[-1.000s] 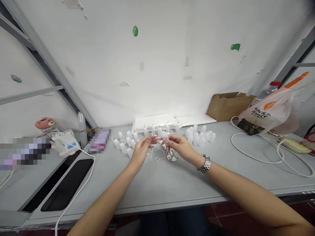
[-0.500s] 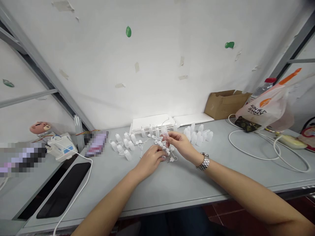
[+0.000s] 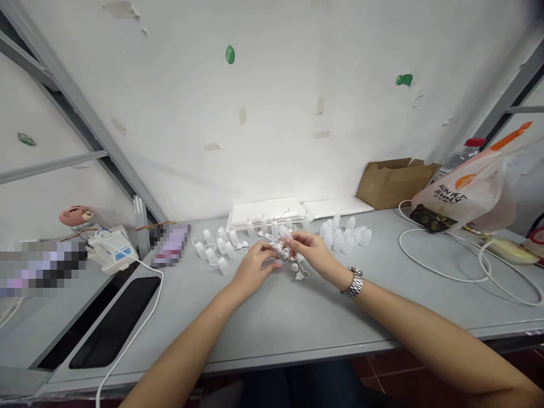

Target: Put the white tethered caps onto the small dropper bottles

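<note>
My right hand (image 3: 312, 249), with a metal watch on its wrist, pinches a small translucent squeeze bottle (image 3: 285, 233) at the fingertips. To its left, my left hand (image 3: 256, 266) hovers low over a pile of white caps (image 3: 294, 266) with ring straps, its thumb and fingers curved and apart. Part of the pile is hidden behind my fingers. Several capped bottles (image 3: 223, 266) stand left of the hands, some with thin tips. Right of my right hand is a cluster of uncapped-looking bottles (image 3: 339, 241), some lying over.
White flat sheets (image 3: 267, 211) lie along the wall, beside an open cardboard box (image 3: 395, 184). A plastic bag (image 3: 463, 195) and a coiled white cable (image 3: 442, 279) are at the right. On the left are a black phone-like slab (image 3: 114, 323), a white device (image 3: 111, 249) and another cable.
My left hand has loosened, its thumb and fingers now farther apart over the caps. My right hand keeps the bottle, held slightly lower. The whole view has shifted a little.
</note>
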`<action>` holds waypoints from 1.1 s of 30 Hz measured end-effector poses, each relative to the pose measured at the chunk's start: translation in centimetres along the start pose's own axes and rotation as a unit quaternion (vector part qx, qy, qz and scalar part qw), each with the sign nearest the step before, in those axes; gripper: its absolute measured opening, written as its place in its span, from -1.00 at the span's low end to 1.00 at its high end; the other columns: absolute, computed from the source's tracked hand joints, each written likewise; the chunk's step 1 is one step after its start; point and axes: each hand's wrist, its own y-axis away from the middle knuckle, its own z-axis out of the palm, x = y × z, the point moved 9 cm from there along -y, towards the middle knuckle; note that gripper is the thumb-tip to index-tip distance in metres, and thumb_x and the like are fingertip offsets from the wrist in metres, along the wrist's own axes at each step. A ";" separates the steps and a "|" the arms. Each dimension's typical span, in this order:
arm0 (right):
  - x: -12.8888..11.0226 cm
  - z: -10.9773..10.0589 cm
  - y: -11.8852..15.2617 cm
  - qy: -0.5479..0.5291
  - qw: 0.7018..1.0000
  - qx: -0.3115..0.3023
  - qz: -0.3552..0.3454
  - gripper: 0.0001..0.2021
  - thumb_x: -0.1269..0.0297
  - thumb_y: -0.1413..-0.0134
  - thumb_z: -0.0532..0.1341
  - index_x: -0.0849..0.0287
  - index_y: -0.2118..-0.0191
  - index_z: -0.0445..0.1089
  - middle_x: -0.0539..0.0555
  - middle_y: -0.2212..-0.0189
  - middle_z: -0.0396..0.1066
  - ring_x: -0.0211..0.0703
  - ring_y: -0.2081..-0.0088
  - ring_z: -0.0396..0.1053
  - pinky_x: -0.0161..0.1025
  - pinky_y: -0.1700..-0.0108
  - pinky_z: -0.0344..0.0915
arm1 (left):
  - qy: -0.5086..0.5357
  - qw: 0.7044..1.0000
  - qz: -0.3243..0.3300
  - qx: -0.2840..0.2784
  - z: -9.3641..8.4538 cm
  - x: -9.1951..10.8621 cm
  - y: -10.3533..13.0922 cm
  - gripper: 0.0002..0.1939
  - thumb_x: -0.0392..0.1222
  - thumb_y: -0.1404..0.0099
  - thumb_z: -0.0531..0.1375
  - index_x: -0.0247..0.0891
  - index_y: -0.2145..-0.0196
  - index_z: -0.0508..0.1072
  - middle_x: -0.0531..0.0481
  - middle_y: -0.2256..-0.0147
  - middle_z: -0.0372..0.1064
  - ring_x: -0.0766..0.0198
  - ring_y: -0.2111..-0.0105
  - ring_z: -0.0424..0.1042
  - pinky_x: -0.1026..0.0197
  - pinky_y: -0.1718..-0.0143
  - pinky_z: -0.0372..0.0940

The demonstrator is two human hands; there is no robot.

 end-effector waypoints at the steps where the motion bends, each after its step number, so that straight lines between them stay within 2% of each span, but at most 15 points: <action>1: 0.0 0.0 0.0 0.003 1.000 0.000 0.003 -0.74 0.07 0.06 0.21 0.21 0.45 0.38 -0.05 0.56 0.26 -0.33 0.52 0.23 -0.30 0.42 0.21 | 0.026 0.999 -0.018 0.014 -0.4 -0.2 -0.1 -0.87 -0.13 -0.12 0.18 -0.17 0.37 0.48 -0.08 0.18 0.29 0.12 0.10 0.26 0.08 0.09 0.18; 4: 0.2 0.2 0.1 0.011 1.000 -0.008 0.013 -0.72 0.05 0.06 0.20 0.20 0.42 0.39 -0.03 0.54 0.30 -0.31 0.52 0.24 -0.29 0.41 0.22 | 0.148 0.983 -0.092 0.055 -1.3 -1.3 -0.3 -0.81 -0.05 -0.10 0.18 -0.22 0.39 0.43 -0.10 0.20 0.37 0.11 0.13 0.33 0.10 0.13 0.20; 9: 0.2 1.1 0.3 0.030 0.997 -0.066 0.003 -0.70 0.03 -0.06 0.10 0.19 0.40 0.36 -0.04 0.58 0.25 -0.29 0.51 0.22 -0.28 0.39 0.20 | 0.397 0.896 -0.189 0.062 -1.2 -2.4 -0.2 -0.68 0.05 -0.04 0.22 -0.27 0.36 0.38 -0.03 0.44 0.46 0.22 0.41 0.46 0.14 0.24 0.25; 11: 0.0 1.5 0.5 0.036 0.996 -0.085 -0.007 -0.68 0.04 -0.10 0.05 0.18 0.44 0.33 -0.04 0.60 0.22 -0.28 0.50 0.20 -0.28 0.37 0.18 | 0.442 0.869 -0.207 0.075 -1.3 -2.6 0.0 -0.67 0.04 -0.02 0.24 -0.27 0.36 0.40 -0.01 0.47 0.45 0.28 0.45 0.45 0.19 0.27 0.25; 14: -0.1 1.8 0.7 0.028 0.994 -0.103 -0.012 -0.66 0.06 -0.13 0.03 0.19 0.52 0.28 -0.04 0.59 0.20 -0.30 0.49 0.17 -0.28 0.35 0.16 | 0.471 0.848 -0.223 0.098 -1.4 -3.0 0.3 -0.67 0.00 0.03 0.28 -0.28 0.35 0.47 0.02 0.50 0.43 0.37 0.49 0.40 0.28 0.34 0.23; 22: 0.7 2.2 0.8 0.039 0.992 -0.123 -0.003 -0.62 0.05 -0.15 -0.02 0.20 0.54 0.23 -0.05 0.62 0.17 -0.31 0.53 0.13 -0.30 0.40 0.09 | 0.490 0.840 -0.214 0.095 -1.0 -2.4 0.4 -0.68 -0.08 0.08 0.33 -0.26 0.33 0.55 0.01 0.46 0.44 0.40 0.45 0.32 0.28 0.29 0.21; 30: 1.3 1.6 0.3 0.036 0.995 -0.090 0.005 -0.62 0.04 -0.15 -0.02 0.20 0.54 0.20 -0.06 0.64 0.17 -0.33 0.57 0.11 -0.32 0.47 0.07 | 0.430 0.883 -0.168 0.089 -1.7 -2.5 0.1 -0.75 -0.13 0.05 0.31 -0.21 0.34 0.56 -0.02 0.35 0.47 0.33 0.38 0.34 0.22 0.21 0.23; 33: 1.4 1.4 0.3 0.051 0.996 -0.077 0.004 -0.62 0.05 -0.15 -0.01 0.21 0.55 0.22 -0.06 0.64 0.18 -0.33 0.56 0.13 -0.32 0.45 0.09 | 0.414 0.890 -0.166 0.091 -1.9 -2.6 0.1 -0.69 -0.15 0.06 0.32 -0.19 0.28 0.53 -0.02 0.34 0.49 0.26 0.30 0.38 0.17 0.14 0.23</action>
